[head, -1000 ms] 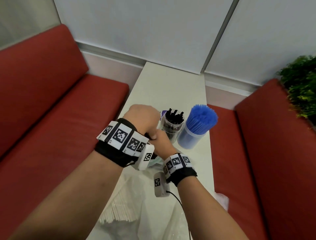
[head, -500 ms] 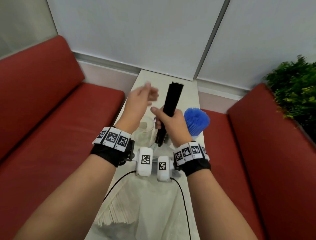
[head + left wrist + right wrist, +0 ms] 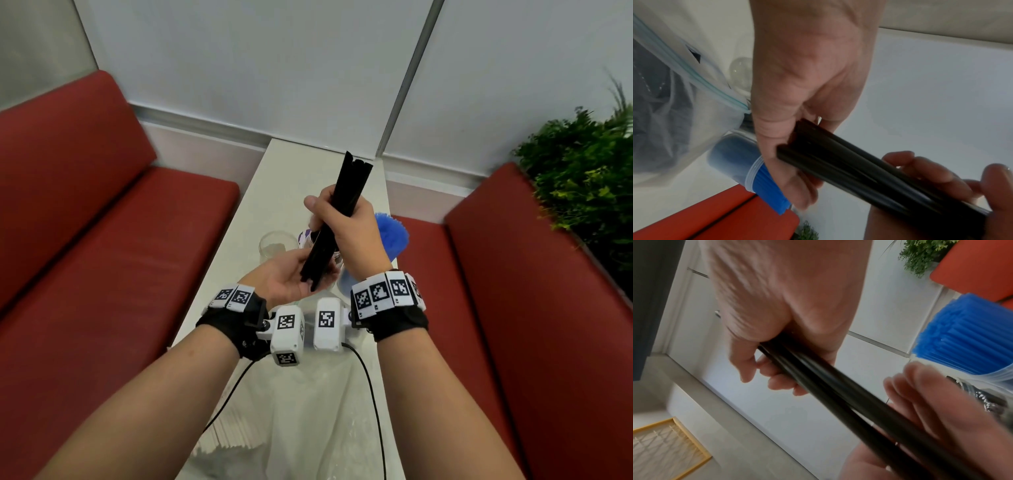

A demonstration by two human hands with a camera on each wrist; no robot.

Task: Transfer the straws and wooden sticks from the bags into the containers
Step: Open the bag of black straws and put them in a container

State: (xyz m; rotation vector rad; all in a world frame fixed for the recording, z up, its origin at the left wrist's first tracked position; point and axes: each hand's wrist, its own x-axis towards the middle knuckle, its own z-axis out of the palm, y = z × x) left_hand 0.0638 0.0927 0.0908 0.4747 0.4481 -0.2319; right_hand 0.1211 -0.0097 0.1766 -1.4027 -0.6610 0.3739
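Observation:
My right hand point(image 3: 344, 221) grips a bundle of black straws point(image 3: 337, 219) round its middle and holds it tilted above the table, top end away from me. My left hand point(image 3: 291, 281) lies palm up under the bundle, and the lower straw ends press against its palm and fingers point(image 3: 797, 191). In the right wrist view my fingers point(image 3: 777, 382) curl round the black straws point(image 3: 828, 382). Behind my hands stand an empty clear container point(image 3: 274, 245), a jar with a purple label point(image 3: 305, 236), mostly hidden, and a clear container of blue straws point(image 3: 392, 236).
The narrow white table point(image 3: 291, 178) runs between two red benches point(image 3: 102, 257). Clear plastic bags point(image 3: 308, 418) lie on the near end, one holding pale sticks point(image 3: 236, 435). A zip bag point(image 3: 674, 113) hangs near my left wrist. A green plant point(image 3: 582, 178) stands at the right.
The right hand pulled the black straws out of the jar and raised them. The left hand, raised and open half a second ago, has dropped under the bundle's lower end, palm up.

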